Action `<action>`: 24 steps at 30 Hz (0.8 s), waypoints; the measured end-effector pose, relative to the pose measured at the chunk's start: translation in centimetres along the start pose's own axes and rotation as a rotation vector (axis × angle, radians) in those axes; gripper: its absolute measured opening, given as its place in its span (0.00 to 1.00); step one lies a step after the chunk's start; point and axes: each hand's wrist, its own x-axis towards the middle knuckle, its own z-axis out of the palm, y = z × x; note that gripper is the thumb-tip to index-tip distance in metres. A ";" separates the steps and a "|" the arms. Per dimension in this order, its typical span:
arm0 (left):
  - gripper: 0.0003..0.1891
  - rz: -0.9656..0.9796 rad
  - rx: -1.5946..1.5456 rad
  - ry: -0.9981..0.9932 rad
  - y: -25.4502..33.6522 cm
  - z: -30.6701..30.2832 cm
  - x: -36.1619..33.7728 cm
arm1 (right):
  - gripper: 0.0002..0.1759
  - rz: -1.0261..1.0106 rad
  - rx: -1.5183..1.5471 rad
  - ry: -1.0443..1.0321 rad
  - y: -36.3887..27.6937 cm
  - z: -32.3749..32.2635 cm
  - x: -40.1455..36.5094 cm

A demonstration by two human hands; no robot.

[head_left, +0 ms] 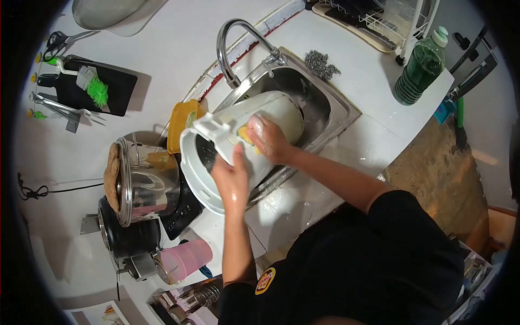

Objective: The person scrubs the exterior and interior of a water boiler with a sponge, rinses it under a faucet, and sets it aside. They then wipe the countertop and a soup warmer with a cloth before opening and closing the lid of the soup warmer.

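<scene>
A large white plastic container [279, 105] lies tilted on its side over the steel sink [319, 89], its wide rim facing left. My left hand [232, 176] grips it near the rim, thumb up along the white handle-like part. Against the container's side, my soapy right hand [264, 138] presses a yellow sponge [245, 134], whose edge shows beside the fingers. The curved chrome faucet [221, 46] arches above the container. Part of the sink basin is hidden beneath it.
A yellow plastic tub [176, 127] stands left of the sink, near a steel pot [154, 184] and a pink pitcher [187, 258]. Steel wool [320, 64] sits behind the sink. Right of it stands a green liquid bottle [420, 70], beside a dish rack [379, 24].
</scene>
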 end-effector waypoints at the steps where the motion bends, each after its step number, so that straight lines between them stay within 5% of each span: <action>1: 0.21 -0.042 -0.049 -0.021 0.5 -1.1 0.4 | 0.12 0.005 -0.135 0.057 1.7 0.7 0.0; 4: 0.21 0.005 -0.234 -0.083 -1.2 0.5 -0.2 | 0.10 0.130 -0.655 0.101 11.7 -3.5 4.0; 6: 0.23 0.033 -0.176 -0.182 -2.8 -1.0 -1.9 | 0.11 0.243 -0.736 0.346 17.6 -2.7 3.9; 9: 0.18 0.084 0.239 -0.287 -5.1 -1.5 -3.8 | 0.12 0.366 -0.512 0.319 12.1 -1.2 5.0; 12: 0.21 0.026 0.136 -0.130 -3.8 -0.9 -2.5 | 0.16 0.244 0.031 0.158 1.0 1.6 2.6; 13: 0.23 -0.023 0.099 -0.118 -3.8 -1.0 -1.5 | 0.13 -0.121 0.038 0.198 -1.6 2.7 1.3; 17: 0.29 -0.049 -0.041 -0.031 -3.6 -3.3 2.1 | 0.17 -0.316 -0.125 0.228 -1.2 3.3 0.2; 19: 0.29 0.017 0.008 0.001 -4.7 -3.9 3.5 | 0.23 -0.060 -0.251 0.318 5.1 2.1 1.8; 20: 0.29 0.000 0.027 -0.014 -4.3 -4.0 3.5 | 0.27 0.299 -0.542 0.221 6.3 0.5 3.7; 24: 0.29 -0.031 0.055 0.015 -3.9 -3.6 3.2 | 0.30 0.260 -0.629 0.301 11.1 -0.5 8.0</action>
